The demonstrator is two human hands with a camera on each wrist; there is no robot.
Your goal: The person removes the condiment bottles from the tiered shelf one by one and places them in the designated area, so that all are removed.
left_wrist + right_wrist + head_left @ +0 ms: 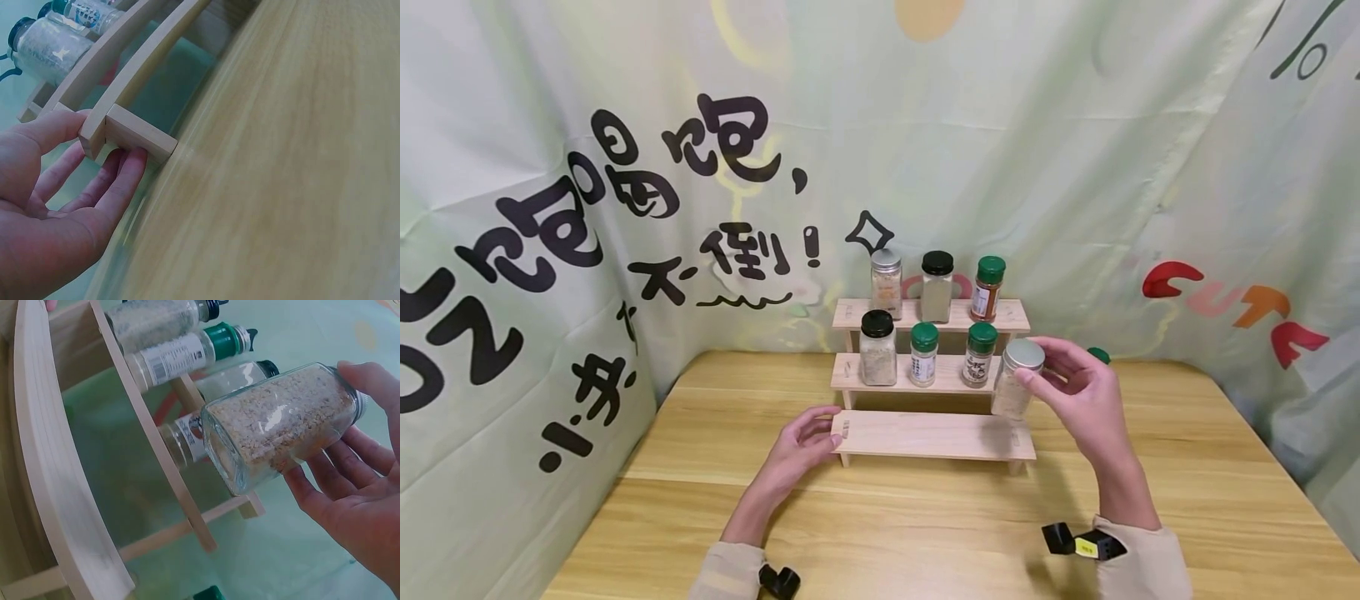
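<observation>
A glass spice jar point(281, 422) of pale flaky grains, capped by a silver lid point(1026, 353), is pinched between the thumb and fingers of my right hand point(1086, 400). It hovers, slightly tilted, at the right end of the middle tier of a three-tier wooden spice rack point(925, 435). My left hand point(801, 446) grips the left end of the lowest tier. In the left wrist view its thumb lies at the board's corner and its fingertips point(134, 156) touch the end support. The lowest tier carries no jars.
On the middle tier stand a black-lidded jar point(878, 348) and two green-capped bottles point(923, 354). The top tier holds a silver-lidded jar point(887, 283), a black-lidded jar point(937, 287) and a green-capped bottle point(987, 289). Another green cap point(1099, 355) shows behind my right hand. Printed cloth point(1000, 167) hangs behind the table.
</observation>
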